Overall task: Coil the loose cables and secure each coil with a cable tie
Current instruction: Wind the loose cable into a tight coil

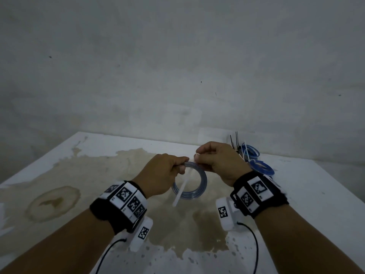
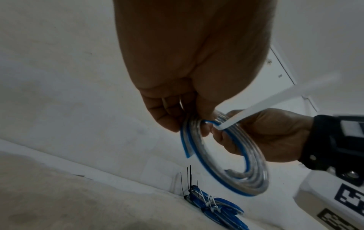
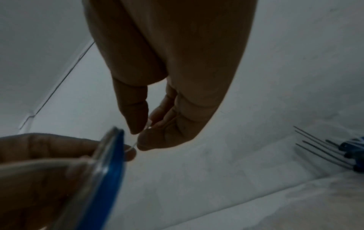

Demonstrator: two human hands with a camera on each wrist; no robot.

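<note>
A coil of clear and blue cable (image 1: 197, 191) (image 2: 246, 175) (image 3: 106, 168) hangs above the table, held at its top by my left hand (image 1: 178, 167) (image 2: 189, 118), whose fingers and thumb pinch the turns together. A white cable tie (image 1: 180, 191) (image 2: 275, 107) passes through the coil, its long tail slanting down and toward me. My right hand (image 1: 199, 157) (image 3: 138, 138) pinches the tie's upper end just to the right of the left hand's grip. The tie's head is hidden between the fingers.
Tied blue coils (image 1: 260, 167) (image 2: 216, 208) lie at the table's back right, with black tie tails (image 1: 235, 140) (image 3: 323, 149) sticking up. The white table (image 1: 316, 194) is stained brown in the middle (image 1: 138, 167). A grey wall (image 1: 177, 66) stands behind.
</note>
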